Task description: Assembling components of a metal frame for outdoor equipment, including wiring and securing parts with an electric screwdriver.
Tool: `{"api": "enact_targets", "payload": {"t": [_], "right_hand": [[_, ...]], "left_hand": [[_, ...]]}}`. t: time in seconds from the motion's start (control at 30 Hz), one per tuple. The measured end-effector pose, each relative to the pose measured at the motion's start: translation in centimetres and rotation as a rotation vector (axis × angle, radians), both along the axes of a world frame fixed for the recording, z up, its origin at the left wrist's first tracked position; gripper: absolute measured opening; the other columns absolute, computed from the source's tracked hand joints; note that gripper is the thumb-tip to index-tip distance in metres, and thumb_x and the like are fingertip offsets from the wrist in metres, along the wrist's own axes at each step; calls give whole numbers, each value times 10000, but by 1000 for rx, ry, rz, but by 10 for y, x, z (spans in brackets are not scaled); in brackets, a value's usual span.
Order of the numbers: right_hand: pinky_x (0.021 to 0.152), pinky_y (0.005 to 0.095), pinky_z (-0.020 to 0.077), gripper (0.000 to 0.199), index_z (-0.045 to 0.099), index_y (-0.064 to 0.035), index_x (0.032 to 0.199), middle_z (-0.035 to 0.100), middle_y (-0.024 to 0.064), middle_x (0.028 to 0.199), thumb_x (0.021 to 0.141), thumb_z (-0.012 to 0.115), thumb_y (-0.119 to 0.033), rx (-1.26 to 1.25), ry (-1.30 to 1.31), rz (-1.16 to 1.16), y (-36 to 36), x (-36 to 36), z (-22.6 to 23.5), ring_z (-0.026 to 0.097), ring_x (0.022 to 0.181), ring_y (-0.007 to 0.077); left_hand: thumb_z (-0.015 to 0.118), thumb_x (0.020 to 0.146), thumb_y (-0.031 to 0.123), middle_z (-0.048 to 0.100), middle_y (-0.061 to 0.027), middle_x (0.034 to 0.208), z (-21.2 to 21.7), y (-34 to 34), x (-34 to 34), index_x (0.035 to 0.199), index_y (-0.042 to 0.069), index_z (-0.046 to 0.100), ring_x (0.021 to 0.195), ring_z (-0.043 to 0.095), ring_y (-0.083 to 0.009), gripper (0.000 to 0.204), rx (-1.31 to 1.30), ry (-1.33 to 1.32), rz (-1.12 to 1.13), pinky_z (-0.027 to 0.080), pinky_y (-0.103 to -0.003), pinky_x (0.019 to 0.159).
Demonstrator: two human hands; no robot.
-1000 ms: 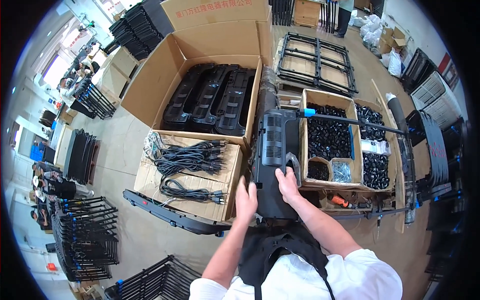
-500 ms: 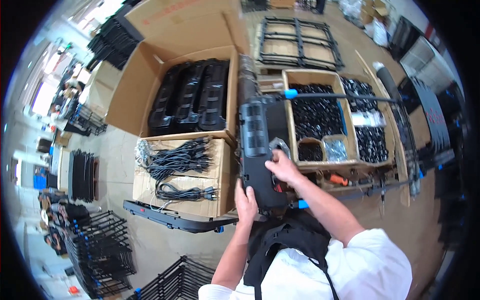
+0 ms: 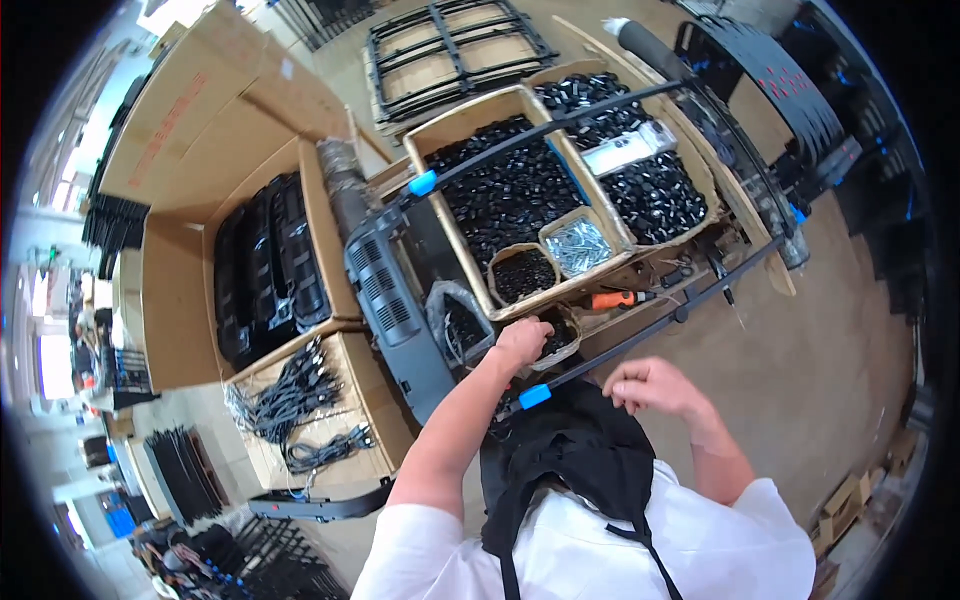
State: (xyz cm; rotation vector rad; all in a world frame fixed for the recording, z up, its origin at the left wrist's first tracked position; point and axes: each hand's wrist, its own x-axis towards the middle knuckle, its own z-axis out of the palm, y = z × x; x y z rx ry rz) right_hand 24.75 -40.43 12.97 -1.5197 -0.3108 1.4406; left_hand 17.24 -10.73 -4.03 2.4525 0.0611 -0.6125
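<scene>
My left hand (image 3: 525,340) reaches into a small tub of black parts (image 3: 563,340), fingers bent and pressed together; their tips are hidden. Held up over the near side is my right hand (image 3: 655,387), apart from everything, its fingers curled in a pinch; whatever it may hold is hidden. Between them and the boxes passes a black tubular frame (image 3: 690,310) with blue end sleeves (image 3: 535,397). A long black plastic housing with vent slots (image 3: 385,290) lies at the frame's left. Beside the left forearm sits a clear plastic bag of dark parts (image 3: 460,325).
A divided box of black fittings (image 3: 500,190) stands ahead, with a carton of screws (image 3: 577,248) inside. An orange-handled screwdriver (image 3: 615,300) lies below it. At left are black cables (image 3: 300,395) on a carton and a large open carton (image 3: 175,300) of black housings.
My left hand has left the housing's side and gone into the small tub. My right hand has let go of the housing and drawn back right. The view has turned to the right.
</scene>
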Motion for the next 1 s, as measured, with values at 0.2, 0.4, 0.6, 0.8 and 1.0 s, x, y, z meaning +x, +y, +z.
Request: {"api": "enact_targets", "payload": {"t": [0.2, 0.4, 0.6, 0.8, 1.0], "right_hand": [[597, 262, 484, 252, 772, -58, 1101, 736, 5, 903, 1000, 686, -271, -252, 64, -304, -67, -37, -76, 651, 722, 86], [577, 260, 507, 245, 752, -52, 1086, 719, 18, 887, 1008, 672, -270, -339, 182, -529, -58, -21, -186, 660, 693, 96], [597, 289, 556, 227, 678, -36, 1102, 702, 37, 934, 1023, 688, -249, -226, 258, -958, 24, 17, -268, 706, 752, 139], [545, 374, 613, 296, 654, -28, 1092, 710, 90, 970, 994, 765, -284, -406, 383, -1290, 83, 62, -303, 740, 737, 237], [523, 361, 570, 259, 696, -32, 981, 700, 61, 840, 886, 823, -237, -493, 262, -1414, 87, 73, -309, 666, 677, 187]], "left_hand": [[714, 910, 123, 483, -194, 1464, -75, -14, 28, 1512, 250, 519, 1403, 508, -425, 646, 33, 147, -486, 512, -511, 1100], [675, 896, 101, 534, -250, 1393, -99, -14, 33, 1362, 135, 558, 1295, 590, -452, 482, 60, 218, -495, 516, -527, 1070], [611, 872, 86, 712, -237, 1175, -110, -17, 39, 1146, 65, 680, 1196, 657, -422, 284, -177, 207, -49, 528, -485, 1040], [502, 1076, 392, 591, -283, 1473, -105, -30, 50, 1360, 24, 626, 1417, 522, -445, 481, -177, 498, 162, 397, -497, 1198], [571, 1078, 368, 653, -55, 897, -118, -22, 49, 1213, 100, 664, 706, 610, -181, 315, -442, 595, 396, 510, -361, 650]]}}
